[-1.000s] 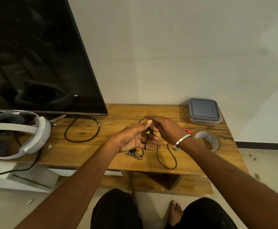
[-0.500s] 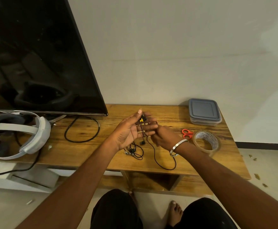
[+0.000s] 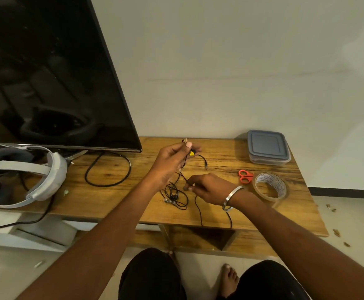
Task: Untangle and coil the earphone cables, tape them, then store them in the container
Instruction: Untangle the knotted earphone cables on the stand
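Untangling is the step in hand: the left hand [image 3: 169,163] is raised above the surface [image 3: 220,215], its thumb and fingers pinching the cable [image 3: 182,169] near a yellow piece [image 3: 191,153], with the plug end [image 3: 206,167] dangling free to the right. Lower down, the right hand [image 3: 209,188] has its fingers curled and pinching the same cable, which runs on in a loop over the front edge. A second tangle [image 3: 174,197] lies on the surface just below the left hand. Nothing looks coiled or taped yet. Next, I judge, the hands must draw apart to free the knot, then wind the cable into loops. The tape [image 3: 270,188] and scissors [image 3: 245,176] wait to the right, near the closed container [image 3: 267,150].
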Available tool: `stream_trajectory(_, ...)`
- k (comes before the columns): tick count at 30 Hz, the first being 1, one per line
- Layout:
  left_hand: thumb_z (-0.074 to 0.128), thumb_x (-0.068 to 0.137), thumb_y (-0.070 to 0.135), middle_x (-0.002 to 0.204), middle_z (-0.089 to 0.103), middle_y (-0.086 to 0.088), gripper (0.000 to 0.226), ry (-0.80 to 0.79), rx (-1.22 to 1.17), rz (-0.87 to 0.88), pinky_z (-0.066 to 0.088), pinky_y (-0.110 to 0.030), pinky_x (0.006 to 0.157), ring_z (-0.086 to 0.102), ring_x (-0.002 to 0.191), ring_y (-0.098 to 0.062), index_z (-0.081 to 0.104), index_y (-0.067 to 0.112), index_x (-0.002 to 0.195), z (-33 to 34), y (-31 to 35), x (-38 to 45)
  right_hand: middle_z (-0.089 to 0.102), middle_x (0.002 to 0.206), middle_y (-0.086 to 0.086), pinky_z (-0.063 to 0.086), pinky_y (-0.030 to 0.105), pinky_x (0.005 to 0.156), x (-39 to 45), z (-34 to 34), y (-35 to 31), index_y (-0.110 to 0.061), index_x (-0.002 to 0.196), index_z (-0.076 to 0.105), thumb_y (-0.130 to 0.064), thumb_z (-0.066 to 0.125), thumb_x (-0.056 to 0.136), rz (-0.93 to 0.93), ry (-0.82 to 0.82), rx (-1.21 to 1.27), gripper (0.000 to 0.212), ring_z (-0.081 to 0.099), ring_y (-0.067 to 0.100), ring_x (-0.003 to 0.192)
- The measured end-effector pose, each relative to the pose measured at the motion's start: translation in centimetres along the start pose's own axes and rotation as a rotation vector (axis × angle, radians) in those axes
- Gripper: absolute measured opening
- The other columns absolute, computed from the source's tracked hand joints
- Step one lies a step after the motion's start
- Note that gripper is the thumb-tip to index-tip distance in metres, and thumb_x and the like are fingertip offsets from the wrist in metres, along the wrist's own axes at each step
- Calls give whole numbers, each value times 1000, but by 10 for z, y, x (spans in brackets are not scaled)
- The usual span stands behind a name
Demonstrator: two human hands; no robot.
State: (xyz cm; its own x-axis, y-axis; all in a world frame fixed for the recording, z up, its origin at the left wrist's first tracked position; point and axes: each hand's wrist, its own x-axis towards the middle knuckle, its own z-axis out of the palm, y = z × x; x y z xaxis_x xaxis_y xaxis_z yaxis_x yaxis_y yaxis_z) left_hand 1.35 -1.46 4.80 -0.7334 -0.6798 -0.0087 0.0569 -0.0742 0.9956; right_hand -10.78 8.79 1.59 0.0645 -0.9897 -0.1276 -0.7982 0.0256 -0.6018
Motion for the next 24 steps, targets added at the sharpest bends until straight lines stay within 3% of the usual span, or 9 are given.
stream_trajectory(2,52,98,24,110,73,-3,23,-11,194,34,45,-23,97,64,113,-12,73,16,104,-4,-4,1,71,94,-3,49,22,71,-1,-4,-1,-16,107,64,-25,51,94,-37,16,4,20,64,7,79)
stream_trajectory(4,55,97,26,109,73,3,24,-40,356,33,45,-22,98,63,111,-4,74,16,107,-11,-10,2,65,79,-14,39,8,60,-2,-9,-2,-14,103,66,-22,52,94,-48,51,20,19,58,-7,67)
stream_trajectory(6,56,96,30,108,73,7,23,-70,451,18,46,-26,99,63,110,-2,74,20,107,-16,-14,1,53,67,-21,33,6,53,-3,-14,-2,-13,101,66,-22,51,95,-27,106,44,18,52,-11,58)
stream_trajectory(11,54,97,31,70,65,18,25,-132,603,43,43,-27,67,57,71,-1,71,35,80,-20,-19,-4,66,74,7,40,27,56,-4,-21,5,-14,99,65,-25,54,93,-25,218,102,16,51,15,57)
stream_trajectory(16,50,100,19,55,52,18,36,-190,654,23,31,-23,58,46,54,8,63,35,71,-17,-15,-6,63,67,11,37,24,52,-6,-25,7,-18,93,64,-26,58,90,-24,261,139,10,49,18,53)
stream_trajectory(18,48,100,23,59,56,18,31,-206,657,-31,36,-23,63,51,61,10,69,34,80,-20,-15,-7,63,66,9,36,22,51,-6,-28,9,-20,91,63,-28,59,90,-9,283,126,10,48,13,53)
stream_trajectory(20,46,99,34,81,68,18,29,-226,665,-97,48,-30,86,61,89,9,74,33,92,-23,-19,-8,65,68,7,42,28,54,-5,-31,10,-20,91,64,-29,59,89,-6,314,88,10,53,17,56)
stream_trajectory(22,44,96,44,107,71,13,32,-250,658,-140,44,-43,104,61,110,-2,74,34,100,-22,-20,-9,66,70,5,46,34,58,-5,-32,12,-20,90,63,-31,59,89,-9,334,61,11,57,19,60)
stream_trajectory(24,44,95,50,112,71,10,37,-271,629,-150,42,-45,106,60,112,-3,75,31,101,-20,-19,-11,67,72,2,47,35,60,-3,-33,13,-19,92,64,-32,59,90,-18,357,39,14,58,17,62)
